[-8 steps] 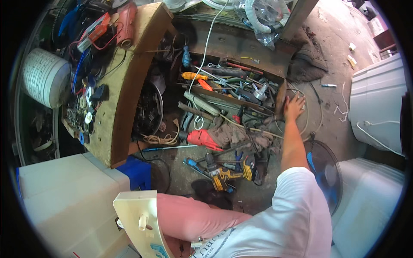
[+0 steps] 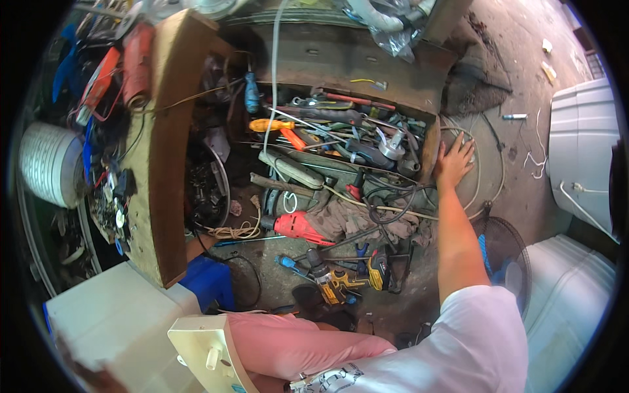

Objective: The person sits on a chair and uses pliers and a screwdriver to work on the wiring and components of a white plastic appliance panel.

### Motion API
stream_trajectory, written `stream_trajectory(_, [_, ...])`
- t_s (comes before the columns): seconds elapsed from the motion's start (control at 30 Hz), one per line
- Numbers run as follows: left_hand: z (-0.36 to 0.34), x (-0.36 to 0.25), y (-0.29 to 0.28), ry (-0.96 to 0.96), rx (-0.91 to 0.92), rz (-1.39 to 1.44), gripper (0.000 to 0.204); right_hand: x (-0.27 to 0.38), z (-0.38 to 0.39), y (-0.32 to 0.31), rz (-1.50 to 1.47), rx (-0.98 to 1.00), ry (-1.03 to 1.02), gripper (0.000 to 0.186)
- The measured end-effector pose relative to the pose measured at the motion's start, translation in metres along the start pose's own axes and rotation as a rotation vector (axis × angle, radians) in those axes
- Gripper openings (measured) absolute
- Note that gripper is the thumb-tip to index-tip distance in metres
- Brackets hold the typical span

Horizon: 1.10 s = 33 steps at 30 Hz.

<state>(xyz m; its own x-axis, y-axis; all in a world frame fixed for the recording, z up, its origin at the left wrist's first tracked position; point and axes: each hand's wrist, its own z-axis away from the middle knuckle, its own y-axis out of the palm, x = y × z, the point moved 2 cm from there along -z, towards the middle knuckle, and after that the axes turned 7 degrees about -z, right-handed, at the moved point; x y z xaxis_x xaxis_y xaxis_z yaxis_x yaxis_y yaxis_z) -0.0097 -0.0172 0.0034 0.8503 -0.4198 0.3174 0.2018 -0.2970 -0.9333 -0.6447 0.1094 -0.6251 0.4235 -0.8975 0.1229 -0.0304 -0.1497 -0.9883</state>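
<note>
My right hand (image 2: 457, 160) rests with fingers spread at the right end of a long tool box (image 2: 429, 154), by a loose beige cable (image 2: 483, 204) on the floor. The box holds screwdrivers, pliers and other tools; a yellow-handled screwdriver (image 2: 270, 125) and a blue-handled screwdriver (image 2: 251, 92) lie at its left end. A blurred, skin-toned shape, seemingly my left hand (image 2: 88, 373), shows over the white box at the lower left; its fingers are smeared. A cream plastic housing (image 2: 208, 350) with a short peg stands against my pink-clad leg.
A yellow-and-black cordless drill (image 2: 334, 281), a red power tool (image 2: 300, 226) and a grey rag (image 2: 360, 213) lie on the floor before me. A wooden bench (image 2: 171, 157) stands left, a fan guard (image 2: 504, 252) right. White tubs (image 2: 583, 154) line the right side.
The view has shifted, so the tools appear further left and the bench lower. A blurred hand-like shape has come in at the lower left. My right hand stays by the box's end.
</note>
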Motion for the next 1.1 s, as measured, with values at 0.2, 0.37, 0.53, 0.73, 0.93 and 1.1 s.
stream_trajectory(0.2, [-0.112,-0.256,0.196,0.862,0.849,0.509,0.067,0.006,-0.003,-0.006,-0.044,0.013,0.013,0.074])
stream_trajectory(0.37, [-0.19,-0.36,0.31,0.763,0.425,0.722,0.05,0.008,-0.005,-0.006,-0.039,0.042,0.017,0.073])
stream_trajectory(0.53, [-0.202,-0.43,0.366,0.899,0.375,0.606,0.045,0.008,-0.005,-0.005,-0.034,0.045,0.021,0.074])
stream_trajectory(0.73, [-0.214,-0.442,0.388,0.909,0.492,0.326,0.049,0.007,-0.004,-0.004,-0.015,0.055,0.028,0.074])
stream_trajectory(0.93, [-0.232,-0.451,0.393,1.055,0.438,0.26,0.05,0.004,-0.005,-0.006,-0.024,0.05,0.023,0.073])
stream_trajectory(1.1, [-0.237,-0.431,0.396,1.147,0.408,0.362,0.051,0.01,-0.005,-0.004,-0.015,0.054,0.016,0.072])
